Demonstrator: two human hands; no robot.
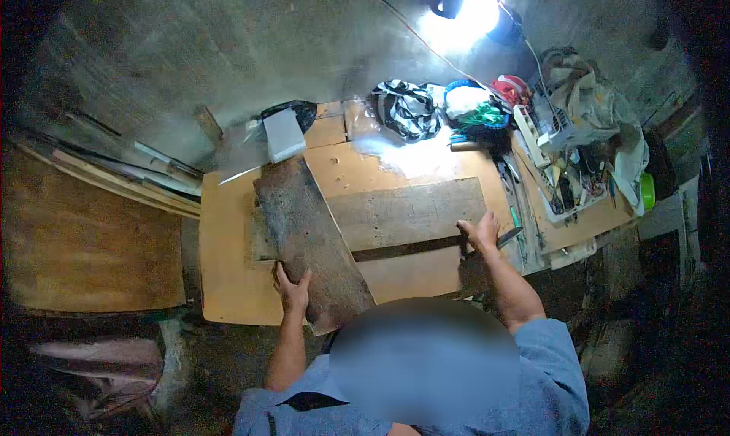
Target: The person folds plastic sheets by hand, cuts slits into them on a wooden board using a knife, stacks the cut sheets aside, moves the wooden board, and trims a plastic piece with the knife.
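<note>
A dark, worn board (pixel 308 238) lies slanted across the wooden table (pixel 228 284), its near end at the table's front edge. My left hand (pixel 292 285) is at the left edge of this board, thumb and fingers apart, gripping its side. Beneath it, a longer grey-brown board (pixel 411 212) runs left to right. My right hand (pixel 480 232) holds the right end of that longer board, thumb on its near corner. Part of each hand's fingers is hidden below the boards.
A white box (pixel 285 135) sits at the back left. A striped bag (pixel 408 110) and a blue basket (pixel 475 105) stand at the back. At the right are a power strip (pixel 531 136) and a tray of tools (pixel 582 185). A bright lamp (pixel 464 14) hangs above.
</note>
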